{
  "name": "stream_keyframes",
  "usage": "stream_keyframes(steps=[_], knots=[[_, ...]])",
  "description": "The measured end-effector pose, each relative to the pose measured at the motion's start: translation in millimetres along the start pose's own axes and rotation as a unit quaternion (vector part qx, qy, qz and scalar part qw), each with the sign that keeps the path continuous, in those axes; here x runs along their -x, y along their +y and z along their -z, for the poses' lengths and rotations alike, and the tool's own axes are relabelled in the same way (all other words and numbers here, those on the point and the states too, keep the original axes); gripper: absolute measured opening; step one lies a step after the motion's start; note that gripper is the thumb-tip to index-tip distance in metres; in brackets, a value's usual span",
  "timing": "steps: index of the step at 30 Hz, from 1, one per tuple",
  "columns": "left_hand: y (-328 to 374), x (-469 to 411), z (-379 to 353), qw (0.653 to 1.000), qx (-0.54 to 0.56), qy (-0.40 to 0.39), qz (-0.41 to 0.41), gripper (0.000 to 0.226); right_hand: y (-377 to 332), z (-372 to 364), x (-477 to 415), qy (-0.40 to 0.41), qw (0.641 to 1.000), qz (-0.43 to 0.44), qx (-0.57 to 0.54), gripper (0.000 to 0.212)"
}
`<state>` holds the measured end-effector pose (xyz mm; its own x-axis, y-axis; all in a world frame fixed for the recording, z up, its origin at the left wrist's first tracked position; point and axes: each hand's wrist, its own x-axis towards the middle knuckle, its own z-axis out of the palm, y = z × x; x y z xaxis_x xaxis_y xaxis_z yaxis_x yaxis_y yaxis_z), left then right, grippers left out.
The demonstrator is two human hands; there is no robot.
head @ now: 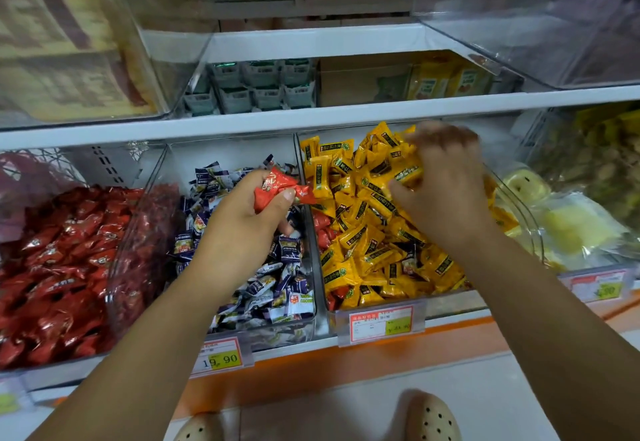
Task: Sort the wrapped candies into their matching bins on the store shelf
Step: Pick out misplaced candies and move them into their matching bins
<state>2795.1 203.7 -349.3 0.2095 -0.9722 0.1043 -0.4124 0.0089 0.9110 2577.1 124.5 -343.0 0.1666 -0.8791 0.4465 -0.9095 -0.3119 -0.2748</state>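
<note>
Two beige perforated shoes stand on the pale floor, just in front of the shelf's orange front edge. Price tags hang along that edge, one under the middle bin and one under the yellow bin.

Three clear bins sit side by side on the shelf. The left bin is filled with red-wrapped candies. The middle bin holds blue-and-white candies. The yellow bin holds yellow candies. A few stray red candies lie among the yellow ones along that bin's left wall.

The left hand hovers above the middle bin, close to the yellow bin's left wall. Its thumb and fingers are clenched round a bunch of red candies. The right hand reaches deeper, over the back of the yellow bin, palm down. Its thumb and curled fingers grasp a clump of yellow candies, though the fingertips are blurred.

Pale yellow packets fill the next bin toward the shelf's right end. Beyond the white board above, the upper shelf carries green-and-white packets, a cardboard box and yellow packets. Large clear containers fill the top corners of the view.
</note>
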Motion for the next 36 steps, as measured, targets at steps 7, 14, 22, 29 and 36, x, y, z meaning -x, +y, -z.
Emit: stream_keyframes(steps=[7,14,22,29,36], knots=[[-2,2,2,1.0,-0.019,-0.008,-0.013,0.007,-50,-37,18,-0.353,0.928,0.1,-0.067,0.058],[-9,7,12,0.999,-0.023,-0.02,-0.011,0.007,-52,-70,12,-0.321,0.941,0.103,0.023,0.082],[-12,11,20,0.999,-0.034,-0.027,-0.001,0.007,-48,-82,11,-0.235,0.967,0.093,-0.019,0.028],[-14,4,16,0.999,-0.008,-0.036,0.018,0.009,-36,-40,3,-0.278,0.862,-0.126,-0.405,0.026],[-8,2,2,0.995,0.082,-0.047,0.043,0.014,-31,-27,7,-0.309,0.841,-0.114,-0.429,0.024]])
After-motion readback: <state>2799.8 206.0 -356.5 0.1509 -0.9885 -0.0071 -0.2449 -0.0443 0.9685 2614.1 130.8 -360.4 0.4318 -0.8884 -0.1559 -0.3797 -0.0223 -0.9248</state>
